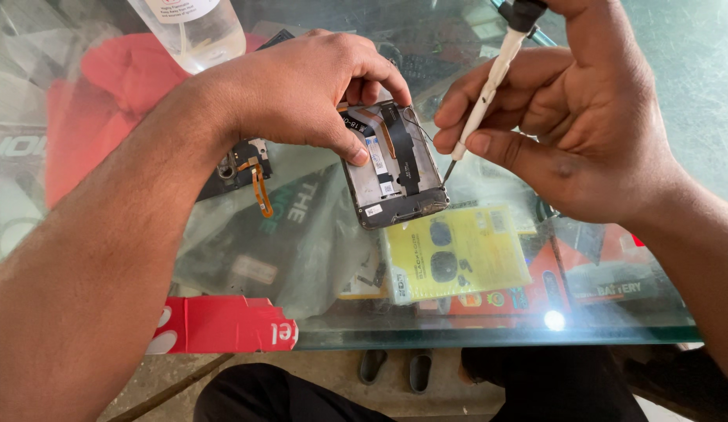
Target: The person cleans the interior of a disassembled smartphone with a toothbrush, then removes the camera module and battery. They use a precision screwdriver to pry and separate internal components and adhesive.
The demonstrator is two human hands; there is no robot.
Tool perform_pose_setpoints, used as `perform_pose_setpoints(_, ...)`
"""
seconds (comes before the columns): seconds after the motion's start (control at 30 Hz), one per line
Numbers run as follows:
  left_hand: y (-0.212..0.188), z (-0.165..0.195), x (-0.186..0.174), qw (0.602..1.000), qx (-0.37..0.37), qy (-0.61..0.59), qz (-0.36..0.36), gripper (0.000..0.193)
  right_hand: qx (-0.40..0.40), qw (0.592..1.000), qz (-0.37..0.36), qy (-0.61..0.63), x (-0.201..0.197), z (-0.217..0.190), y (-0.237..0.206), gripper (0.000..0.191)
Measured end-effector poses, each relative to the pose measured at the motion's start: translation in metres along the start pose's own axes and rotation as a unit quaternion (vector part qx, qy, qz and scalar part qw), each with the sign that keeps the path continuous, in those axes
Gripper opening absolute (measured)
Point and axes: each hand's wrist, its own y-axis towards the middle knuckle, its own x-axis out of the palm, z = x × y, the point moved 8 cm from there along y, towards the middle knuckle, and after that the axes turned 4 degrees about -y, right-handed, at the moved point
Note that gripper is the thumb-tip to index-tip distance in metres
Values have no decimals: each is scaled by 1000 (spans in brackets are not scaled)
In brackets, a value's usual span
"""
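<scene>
The glass worktop (677, 94) carries an opened phone (395, 168), back cover off and insides bare, with another loose phone part (239, 168) lying to its left. The left hand (301, 90) has fingers clamped on the phone's top. The right hand (567, 117) has fingers pinched on a thin white screwdriver (489, 82), its tip at the phone's right edge, so the job looks partly done.

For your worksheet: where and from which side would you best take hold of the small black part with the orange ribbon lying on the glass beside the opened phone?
Probably grip the small black part by its dark body, coming from above. It lies flat on the glass table, and its orange ribbon looks thin and bendy, so leave that alone. The left hand is nearest.
</scene>
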Motion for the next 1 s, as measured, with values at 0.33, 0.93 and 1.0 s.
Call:
perform_pose_setpoints(0.33, 0, -1, 1, 1000, -3, 2, 0, 73, -12, 1000, -4, -14, 0, 0, 0, 82)
perform_pose_setpoints(0.93, 0, -1, 1, 1000, -8, -5, -5, 73, -33, 999, 5, -34, -5, -2, -1, 85)
perform_pose_setpoints(1.0, 0, 0, 1, 1000, -3, -4, -3, 74, -19, 999, -7, -31, -4, -2, 1, 79)
